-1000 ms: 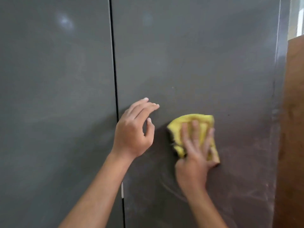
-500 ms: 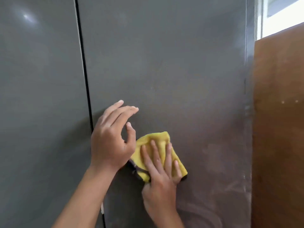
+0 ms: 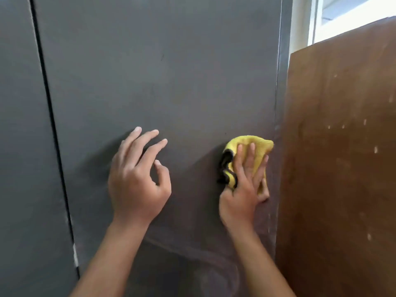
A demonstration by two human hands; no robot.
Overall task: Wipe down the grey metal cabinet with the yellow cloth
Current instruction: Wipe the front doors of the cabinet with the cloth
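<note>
Head view: right hand [image 3: 243,189] flat, fingers straight and spread, pressing yellow cloth [image 3: 258,144] against right-hand door of grey metal cabinet [image 3: 160,71], close to door's right edge. Cloth bunched, black trim showing on left side. Left hand [image 3: 137,183] holds nothing, fingers relaxed and apart, at door surface, well left of cloth. Curved smear marks low on door. Brown board [image 3: 342,157] just beside cabinet on right, window [image 3: 347,11] above it.
</note>
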